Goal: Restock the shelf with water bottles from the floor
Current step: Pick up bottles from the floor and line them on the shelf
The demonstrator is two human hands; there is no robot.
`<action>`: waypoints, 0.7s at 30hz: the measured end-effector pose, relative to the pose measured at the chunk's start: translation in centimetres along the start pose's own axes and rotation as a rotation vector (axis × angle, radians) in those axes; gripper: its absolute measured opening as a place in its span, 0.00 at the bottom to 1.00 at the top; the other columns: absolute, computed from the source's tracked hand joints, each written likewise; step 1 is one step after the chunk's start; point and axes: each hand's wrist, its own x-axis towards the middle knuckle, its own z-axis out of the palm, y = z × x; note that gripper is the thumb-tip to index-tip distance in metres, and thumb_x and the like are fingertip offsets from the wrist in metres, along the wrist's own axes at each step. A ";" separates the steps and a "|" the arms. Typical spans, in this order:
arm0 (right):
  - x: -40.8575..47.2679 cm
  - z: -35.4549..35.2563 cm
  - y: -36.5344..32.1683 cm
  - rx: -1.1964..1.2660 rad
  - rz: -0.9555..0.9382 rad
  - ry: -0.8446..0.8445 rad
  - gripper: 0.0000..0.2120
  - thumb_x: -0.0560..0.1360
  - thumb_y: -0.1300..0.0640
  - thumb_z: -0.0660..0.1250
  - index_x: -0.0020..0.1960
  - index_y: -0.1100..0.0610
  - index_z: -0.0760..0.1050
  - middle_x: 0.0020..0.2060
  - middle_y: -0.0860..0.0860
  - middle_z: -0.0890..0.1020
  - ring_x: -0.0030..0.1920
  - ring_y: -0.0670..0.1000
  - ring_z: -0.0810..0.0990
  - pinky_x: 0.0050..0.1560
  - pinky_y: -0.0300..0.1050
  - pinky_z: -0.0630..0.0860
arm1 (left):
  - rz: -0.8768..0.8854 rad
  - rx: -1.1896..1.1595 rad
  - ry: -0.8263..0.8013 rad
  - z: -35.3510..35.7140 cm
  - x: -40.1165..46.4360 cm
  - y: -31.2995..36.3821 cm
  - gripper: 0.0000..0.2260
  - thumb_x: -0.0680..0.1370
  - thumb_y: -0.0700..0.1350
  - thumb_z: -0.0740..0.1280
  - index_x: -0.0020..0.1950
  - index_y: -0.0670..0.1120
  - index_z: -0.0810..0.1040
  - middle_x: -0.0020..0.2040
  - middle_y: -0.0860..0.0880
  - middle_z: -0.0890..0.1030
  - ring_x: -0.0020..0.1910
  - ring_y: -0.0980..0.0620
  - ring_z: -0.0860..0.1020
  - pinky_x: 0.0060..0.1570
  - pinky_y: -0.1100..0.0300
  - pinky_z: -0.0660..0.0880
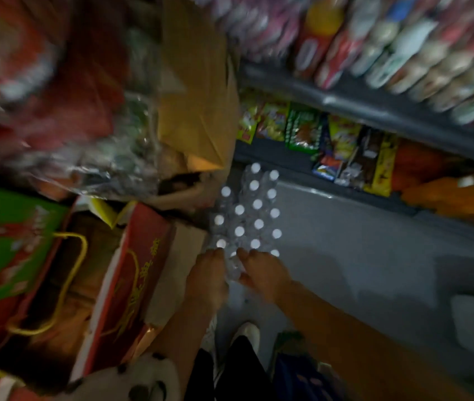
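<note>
A shrink-wrapped pack of clear water bottles with white caps (249, 215) stands on the grey floor (360, 256) beside the shelving. Both my hands reach down to its near end. My left hand (207, 280) has its fingertips at the pack's near left corner. My right hand (264, 274) is at the near right side, and both seem to pinch the plastic wrap around a near bottle (234, 267). The view is blurred, so the exact hold is unclear. The shelf (374, 111) runs along the right, filled with snack packets.
Red and green gift bags (131, 273) and a brown cardboard box (201, 111) crowd the left side, touching the pack. Snack packets (331, 146) fill the low shelf, bottles and tubs the one above. My feet (247, 334) stand just behind the pack.
</note>
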 end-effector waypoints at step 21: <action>-41.6 -50.7 -9.7 -0.030 -0.149 0.801 0.16 0.72 0.53 0.70 0.38 0.66 0.72 0.33 0.60 0.72 0.33 0.52 0.67 0.33 0.46 0.60 | 0.789 -0.420 0.025 -36.9 -20.4 27.7 0.29 0.61 0.46 0.82 0.57 0.61 0.74 0.53 0.60 0.82 0.56 0.63 0.79 0.57 0.61 0.77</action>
